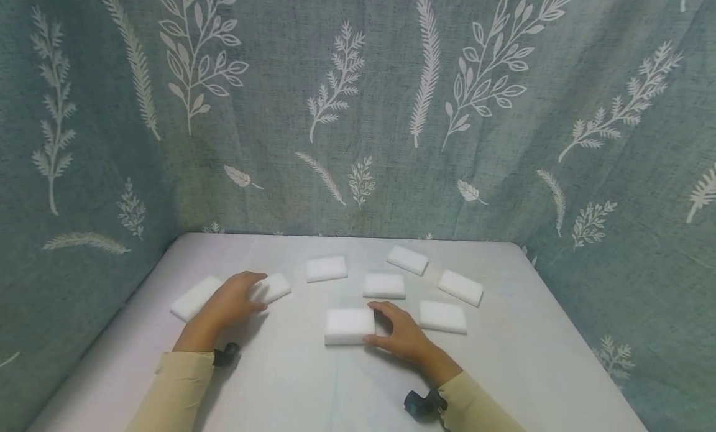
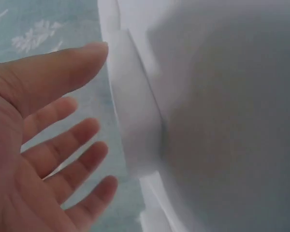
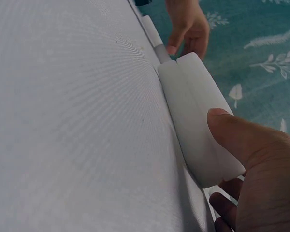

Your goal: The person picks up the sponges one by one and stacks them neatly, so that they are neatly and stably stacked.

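Note:
My right hand (image 1: 405,335) grips the right end of two white sponge blocks (image 1: 348,326), thumb on the near side and fingers at the far side. In the right wrist view a seam runs along these blocks (image 3: 195,121), one lying against the other. My left hand (image 1: 235,304) hovers at another white sponge block (image 1: 274,288), thumb and fingers spread around its left end. The left wrist view shows that hand's palm with nothing in it, the thumb (image 2: 89,58) overlapping the edge of a white block (image 2: 135,106).
One white block (image 1: 196,298) lies left, partly behind my left forearm. More lie at the back and right: blocks (image 1: 327,268), (image 1: 383,286) in the middle, a block (image 1: 407,260) behind, and blocks (image 1: 461,287), (image 1: 442,317) rightward. Leaf-patterned green cloth (image 1: 347,109) surrounds the white table (image 1: 291,388).

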